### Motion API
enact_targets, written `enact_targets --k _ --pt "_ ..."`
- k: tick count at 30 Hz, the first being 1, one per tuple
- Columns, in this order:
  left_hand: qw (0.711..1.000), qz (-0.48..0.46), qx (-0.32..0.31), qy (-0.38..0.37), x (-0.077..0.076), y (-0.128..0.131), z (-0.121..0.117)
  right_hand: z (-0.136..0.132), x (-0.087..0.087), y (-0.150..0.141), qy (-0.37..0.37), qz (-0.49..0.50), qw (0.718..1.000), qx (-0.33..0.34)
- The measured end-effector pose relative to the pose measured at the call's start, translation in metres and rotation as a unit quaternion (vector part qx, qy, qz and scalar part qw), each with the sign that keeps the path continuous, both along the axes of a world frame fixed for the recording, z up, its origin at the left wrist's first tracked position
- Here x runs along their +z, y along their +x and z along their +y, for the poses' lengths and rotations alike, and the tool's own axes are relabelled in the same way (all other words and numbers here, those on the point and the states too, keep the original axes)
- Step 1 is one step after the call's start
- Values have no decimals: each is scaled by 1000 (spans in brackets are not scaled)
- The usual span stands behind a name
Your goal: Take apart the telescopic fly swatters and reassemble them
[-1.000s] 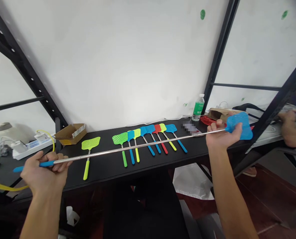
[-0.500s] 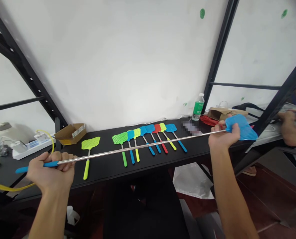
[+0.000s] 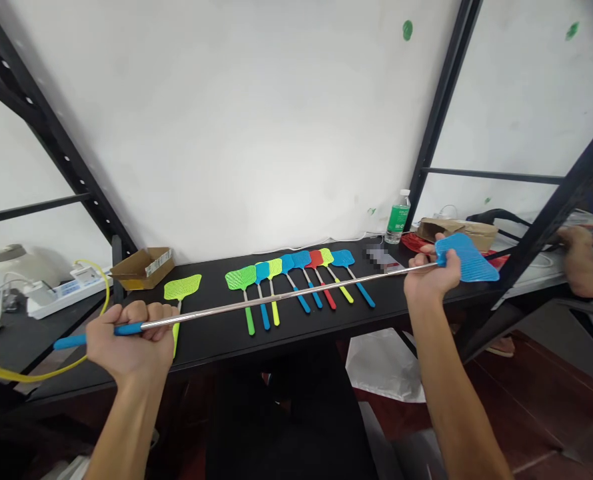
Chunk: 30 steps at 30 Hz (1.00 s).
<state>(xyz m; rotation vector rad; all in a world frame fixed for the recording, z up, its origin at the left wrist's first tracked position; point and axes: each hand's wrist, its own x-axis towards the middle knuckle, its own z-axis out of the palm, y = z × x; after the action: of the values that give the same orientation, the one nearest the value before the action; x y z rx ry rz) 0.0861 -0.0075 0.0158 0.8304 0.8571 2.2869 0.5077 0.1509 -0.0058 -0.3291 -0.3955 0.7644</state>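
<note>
A blue telescopic fly swatter is stretched out long between my hands, its metal rod crossing above the table. My left hand is wrapped round its blue handle and the start of the rod. At the other end, my right hand pinches the base of the blue mesh head. Behind the rod lies a row of several shorter fly swatters in green, blue, yellow and red, heads toward the wall. A lone yellow-green fly swatter lies left of them, its handle partly hidden behind my left hand.
On the black table stand an open cardboard box and a white power strip at left. A water bottle and a brown paper package are at right. Black frame posts rise on both sides. Another person's hand shows far right.
My left hand has moved right with the handle, and my right hand ends slightly left. The rod between them looks shorter. The blue head has tilted. The swatters on the table have not moved.
</note>
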Motion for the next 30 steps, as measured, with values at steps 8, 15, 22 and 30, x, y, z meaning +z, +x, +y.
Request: enact_targets --k 8,15,22,30 --pt "1000 7 -19 4 -3 16 -3 -11 0 -41 0 -21 999 25" --pt "997 15 -72 -14 -18 59 6 -38 3 -84 -4 -63 996 56" --pt "989 68 -112 -69 -22 61 8 -51 9 -98 13 -133 986 104" --pt "998 -40 -12 -45 8 -1 -5 -48 23 -58 27 -282 906 316"
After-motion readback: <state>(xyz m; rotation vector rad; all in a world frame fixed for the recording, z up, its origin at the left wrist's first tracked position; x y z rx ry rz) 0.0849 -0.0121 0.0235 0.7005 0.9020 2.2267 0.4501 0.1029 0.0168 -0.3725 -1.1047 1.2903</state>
